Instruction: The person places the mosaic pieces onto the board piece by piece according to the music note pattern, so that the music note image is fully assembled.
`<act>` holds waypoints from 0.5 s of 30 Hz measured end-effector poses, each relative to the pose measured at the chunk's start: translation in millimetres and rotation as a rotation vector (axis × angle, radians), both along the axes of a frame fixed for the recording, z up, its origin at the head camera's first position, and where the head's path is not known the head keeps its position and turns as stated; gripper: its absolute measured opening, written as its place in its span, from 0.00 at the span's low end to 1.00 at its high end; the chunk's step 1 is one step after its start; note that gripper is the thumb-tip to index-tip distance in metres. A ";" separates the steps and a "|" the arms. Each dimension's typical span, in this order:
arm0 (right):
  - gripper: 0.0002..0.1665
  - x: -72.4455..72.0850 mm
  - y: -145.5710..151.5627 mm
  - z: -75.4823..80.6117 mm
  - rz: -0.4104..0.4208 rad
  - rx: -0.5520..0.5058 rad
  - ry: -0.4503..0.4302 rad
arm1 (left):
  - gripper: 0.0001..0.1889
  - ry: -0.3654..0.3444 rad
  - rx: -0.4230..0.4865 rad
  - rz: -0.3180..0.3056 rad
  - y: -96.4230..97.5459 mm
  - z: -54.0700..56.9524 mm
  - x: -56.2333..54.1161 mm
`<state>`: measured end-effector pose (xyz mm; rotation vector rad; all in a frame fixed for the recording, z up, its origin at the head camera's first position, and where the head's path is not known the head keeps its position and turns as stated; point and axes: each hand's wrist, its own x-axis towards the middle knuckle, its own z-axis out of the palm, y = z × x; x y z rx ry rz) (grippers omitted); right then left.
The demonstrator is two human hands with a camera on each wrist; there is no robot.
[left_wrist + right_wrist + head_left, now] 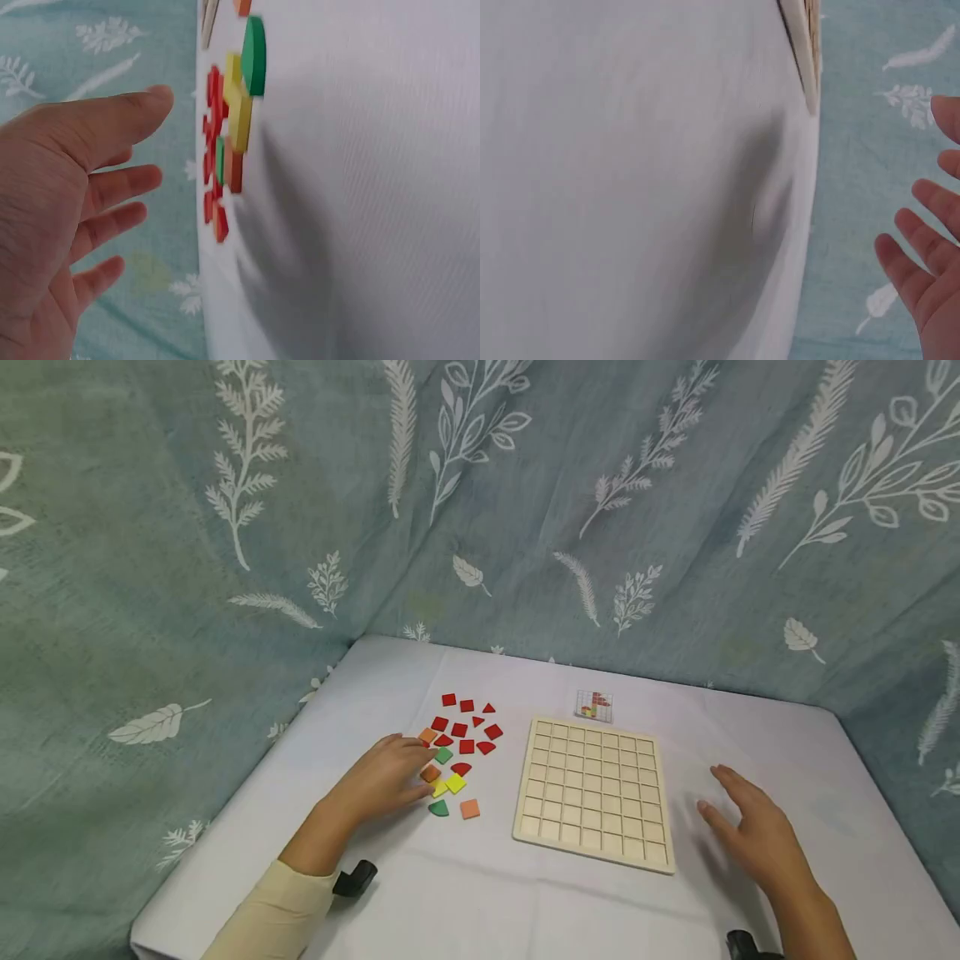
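My left hand [386, 778] hovers at the left edge of a loose group of flat coloured tiles, its fingers relaxed and holding nothing. Nearest to it are an orange square tile [431, 773], a yellow square tile [456, 783] and a green quarter-round tile [438, 808]. Red tiles [459, 730], squares, triangles and rounded ones, spread behind them. In the left wrist view the thumb and fingers [124, 124] are apart over the table. My right hand [757, 835], also empty with fingers spread, is held right of a wooden grid board [596, 793].
A small card [594, 705] printed with a coloured pattern on a grid lies behind the board. White cloth covers the table [480, 893]. A teal leaf-print curtain [510, 568] hangs along the back and sides. Each wrist carries a black camera mount [356, 878].
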<state>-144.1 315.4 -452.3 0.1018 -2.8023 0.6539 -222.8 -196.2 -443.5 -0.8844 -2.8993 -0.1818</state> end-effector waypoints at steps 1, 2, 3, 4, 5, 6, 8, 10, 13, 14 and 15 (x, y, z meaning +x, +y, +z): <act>0.37 -0.4 -2.7 -0.1 -0.010 -0.024 -0.003 | 0.27 -0.007 0.006 -0.010 1.7 -0.3 0.7; 0.36 -0.7 -5.4 -0.1 -0.020 -0.041 -0.003 | 0.25 -0.013 0.011 -0.021 3.5 -0.9 1.0; 0.35 -1.0 -7.9 0.0 -0.026 -0.056 -0.004 | 0.23 -0.017 0.022 -0.035 5.7 -1.3 1.5; 0.34 -1.3 -10.2 -0.1 -0.033 -0.063 -0.004 | 0.22 -0.022 0.031 -0.049 8.1 -1.9 2.0; 0.34 -3.1 -12.2 0.4 -0.038 -0.069 -0.003 | 0.20 -0.025 0.035 -0.059 10.6 -2.1 1.1; 0.33 -4.6 -14.2 0.6 -0.043 -0.075 -0.010 | 0.18 -0.037 0.044 -0.070 13.1 -2.0 0.9; 0.33 -9.2 -15.3 -0.1 -0.044 -0.096 -0.035 | 0.17 -0.070 0.047 -0.073 19.8 -2.2 -1.4; 0.34 -14.0 -16.6 -2.0 -0.037 -0.122 -0.059 | 0.17 -0.097 0.041 -0.065 25.0 -2.9 -2.5; 0.34 -20.6 -18.2 -6.1 -0.008 -0.165 -0.081 | 0.18 -0.112 0.043 -0.047 30.2 -3.7 -3.8; 0.34 -22.3 -18.4 -7.4 0.003 -0.176 -0.076 | 0.18 -0.109 0.044 -0.050 31.5 -4.0 -4.6; 0.34 -23.6 -18.4 -8.6 0.013 -0.188 -0.071 | 0.18 -0.107 0.044 -0.053 32.7 -4.5 -5.9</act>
